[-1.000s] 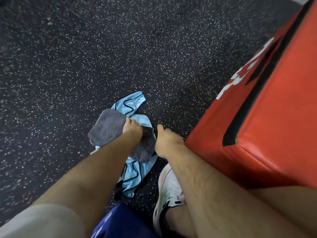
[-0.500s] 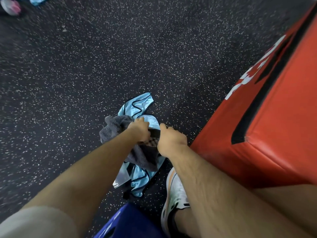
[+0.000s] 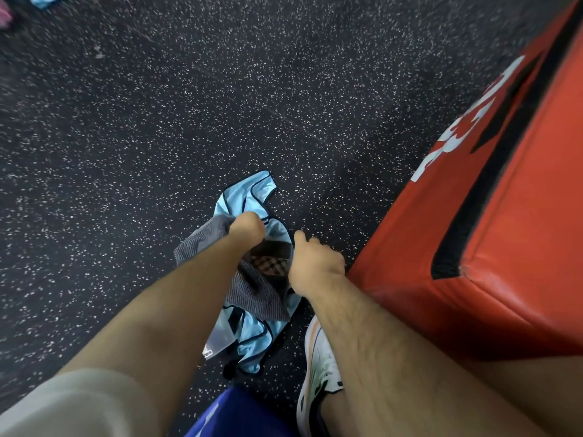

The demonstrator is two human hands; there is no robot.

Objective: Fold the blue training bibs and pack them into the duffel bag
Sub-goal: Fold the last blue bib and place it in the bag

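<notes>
A light blue training bib with dark trim lies crumpled on the speckled floor. A grey striped garment lies on top of it. My left hand grips the grey garment at its upper edge. My right hand holds the same garment's dark waistband, which stretches between both hands with a checked lining showing. A blue object, possibly the duffel bag, shows at the bottom edge.
A large red padded block with black and white markings stands right beside my right arm. My white shoe rests on the floor by the bib. More blue cloth and a pink item lie far top left.
My right hand has taken hold of the grey garment, and both hands have lifted and spread its waistband open. The view has shifted slightly.
</notes>
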